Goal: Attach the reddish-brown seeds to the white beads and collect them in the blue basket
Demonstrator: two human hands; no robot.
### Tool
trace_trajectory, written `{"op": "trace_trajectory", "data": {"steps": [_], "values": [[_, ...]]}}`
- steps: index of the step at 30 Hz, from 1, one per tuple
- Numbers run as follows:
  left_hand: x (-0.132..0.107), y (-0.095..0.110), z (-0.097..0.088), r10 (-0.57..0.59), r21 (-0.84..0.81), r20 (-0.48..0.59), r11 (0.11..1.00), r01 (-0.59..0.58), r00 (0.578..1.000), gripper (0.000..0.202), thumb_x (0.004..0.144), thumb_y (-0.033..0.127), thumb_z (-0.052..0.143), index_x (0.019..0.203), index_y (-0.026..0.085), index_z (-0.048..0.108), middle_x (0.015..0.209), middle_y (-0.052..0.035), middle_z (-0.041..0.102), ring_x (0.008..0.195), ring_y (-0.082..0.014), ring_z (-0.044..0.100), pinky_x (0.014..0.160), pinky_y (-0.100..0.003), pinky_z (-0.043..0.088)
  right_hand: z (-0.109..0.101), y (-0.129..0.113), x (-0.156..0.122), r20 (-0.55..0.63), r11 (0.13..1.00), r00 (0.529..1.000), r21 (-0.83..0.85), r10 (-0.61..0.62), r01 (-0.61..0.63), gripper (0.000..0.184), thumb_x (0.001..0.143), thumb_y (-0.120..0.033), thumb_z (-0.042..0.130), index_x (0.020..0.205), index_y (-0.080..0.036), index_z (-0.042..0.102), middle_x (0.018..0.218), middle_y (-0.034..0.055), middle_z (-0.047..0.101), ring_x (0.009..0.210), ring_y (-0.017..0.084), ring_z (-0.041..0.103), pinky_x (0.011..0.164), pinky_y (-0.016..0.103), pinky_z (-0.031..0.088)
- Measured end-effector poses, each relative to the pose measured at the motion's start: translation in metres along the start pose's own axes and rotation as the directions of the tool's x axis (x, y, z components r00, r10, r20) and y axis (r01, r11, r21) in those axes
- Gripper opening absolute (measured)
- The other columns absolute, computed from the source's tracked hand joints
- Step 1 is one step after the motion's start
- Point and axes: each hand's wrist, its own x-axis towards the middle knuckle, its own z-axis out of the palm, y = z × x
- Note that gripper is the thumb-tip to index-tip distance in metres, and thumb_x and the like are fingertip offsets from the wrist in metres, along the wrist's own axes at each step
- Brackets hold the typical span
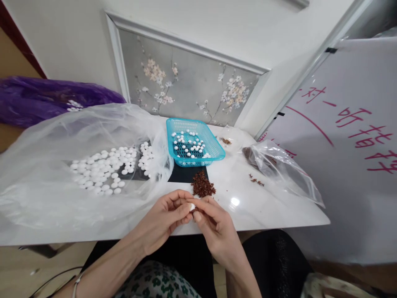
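Close to the table's front edge, my left hand (164, 217) pinches a small white ball (192, 206) between thumb and fingers. My right hand (218, 227) meets it there, thumb and forefinger closed around a small brown piece (194, 210) against the ball; the fingers partly hide it. Just beyond both hands lies a heap of small reddish-brown, spiky pieces (202, 184). Behind the heap, a blue plastic basket (218, 155) holds several white balls (186, 150). Many more white balls (99, 169) lie in a large clear plastic bag (46, 182) at the left.
A purple bag (40, 99) rests at the far left. On the right are an open clear bag (285, 174) with brown contents and a few loose brown bits (256, 180). A whiteboard (347, 178) with red writing stands beside the white table (279, 217).
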Motion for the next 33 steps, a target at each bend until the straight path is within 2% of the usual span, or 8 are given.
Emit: {"op": "trace_trajectory", "data": {"steps": [14, 19, 21, 23, 25, 27, 29, 33], "values": [[-0.002, -0.006, 0.003, 0.052, 0.074, -0.015, 0.996, -0.05, 0.999, 0.018, 0.076, 0.029, 0.07, 0.088, 0.017, 0.064, 0.068, 0.0021, 0.057, 0.062, -0.0073, 0.048, 0.064, -0.02, 0.041, 0.005, 0.005, 0.0, -0.095, 0.996, 0.992, -0.054, -0.081, 0.076, 0.021, 0.088, -0.015, 0.051, 0.1, -0.021, 0.066, 0.084, 0.0035, 0.058, 0.075, 0.015, 0.058, 0.065, 0.026, 0.047], [-0.018, 0.009, 0.008, 0.216, 0.296, -0.035, 0.935, -0.196, 0.976, 0.032, 0.081, 0.038, 0.061, 0.107, 0.02, 0.061, 0.095, -0.0058, 0.066, 0.07, -0.0123, 0.059, 0.069, -0.027, 0.048, -0.02, 0.0, 0.02, -0.135, 0.97, 0.983, -0.223, -0.126, 0.093, 0.012, 0.087, -0.024, 0.053, 0.095, -0.02, 0.061, 0.079, 0.0022, 0.06, 0.069, 0.015, 0.057, 0.065, 0.026, 0.046], [-0.028, 0.031, 0.003, 0.336, 0.589, -0.024, 0.766, -0.258, 0.942, 0.029, 0.082, 0.036, 0.058, 0.107, 0.022, 0.063, 0.101, -0.0063, 0.067, 0.078, -0.0158, 0.062, 0.072, -0.028, 0.048, -0.033, -0.002, 0.045, -0.189, 0.938, 0.969, -0.335, -0.156, 0.086, 0.015, 0.087, -0.028, 0.052, 0.096, -0.02, 0.06, 0.075, 0.0013, 0.06, 0.064, 0.015, 0.055, 0.063, 0.026, 0.045], [-0.038, 0.059, -0.01, 0.453, 0.881, 0.014, 0.415, -0.225, 0.891, 0.023, 0.085, 0.032, 0.053, 0.1, 0.022, 0.067, 0.1, -0.0049, 0.07, 0.089, -0.0194, 0.062, 0.077, -0.029, 0.046, -0.042, -0.002, 0.078, -0.219, 0.853, 0.943, -0.512, -0.25, 0.107, 0.017, 0.085, -0.033, 0.053, 0.089, -0.019, 0.062, 0.074, 0.0023, 0.061, 0.064, 0.015, 0.055, 0.064, 0.027, 0.045], [-0.047, 0.087, -0.029, 0.537, 0.991, 0.006, 0.113, -0.079, 0.844, 0.024, 0.086, 0.029, 0.048, 0.1, 0.022, 0.067, 0.103, -0.0054, 0.07, 0.094, -0.0218, 0.062, 0.083, -0.032, 0.045, -0.047, 0.002, 0.11, -0.203, 0.732, 0.942, -0.678, -0.269, 0.063, 0.022, 0.084, -0.036, 0.052, 0.081, -0.018, 0.065, 0.07, 0.0035, 0.062, 0.062, 0.017, 0.055, 0.065, 0.029, 0.044], [-0.052, 0.108, -0.052, 0.588, 0.986, -0.039, -0.107, 0.126, 0.808, 0.028, 0.087, 0.027, 0.043, 0.098, 0.019, 0.067, 0.1, -0.0088, 0.071, 0.091, -0.0248, 0.063, 0.083, -0.036, 0.044, -0.049, 0.008, 0.136, -0.237, 0.709, 0.931, -0.705, -0.277, 0.031, 0.027, 0.083, -0.035, 0.051, 0.087, -0.014, 0.067, 0.081, 0.0101, 0.066, 0.064, 0.019, 0.057, 0.067, 0.032, 0.044], [-0.055, 0.119, -0.074, 0.612, 0.945, -0.073, -0.211, 0.251, 0.787, 0.029, 0.087, 0.025, 0.04, 0.095, 0.017, 0.067, 0.096, -0.011, 0.071, 0.085, -0.0258, 0.065, 0.077, -0.037, 0.045, -0.049, 0.013, 0.148, -0.246, 0.693, 0.927, -0.72, -0.284, 0.021, 0.03, 0.082, -0.033, 0.048, 0.089, -0.012, 0.069, 0.085, 0.0138, 0.067, 0.067, 0.021, 0.058, 0.068, 0.034, 0.043], [-0.055, 0.117, -0.1, 0.557, 0.919, -0.061, -0.292, 0.264, 0.828, 0.028, 0.084, 0.019, 0.04, 0.091, 0.018, 0.067, 0.09, -0.0105, 0.072, 0.08, -0.0247, 0.065, 0.074, -0.035, 0.045, -0.045, 0.016, 0.132, -0.223, 0.696, 0.935, -0.717, -0.277, 0.035, 0.033, 0.085, -0.033, 0.043, 0.08, -0.016, 0.071, 0.075, 0.0105, 0.069, 0.069, 0.022, 0.061, 0.068, 0.032, 0.043]]}}
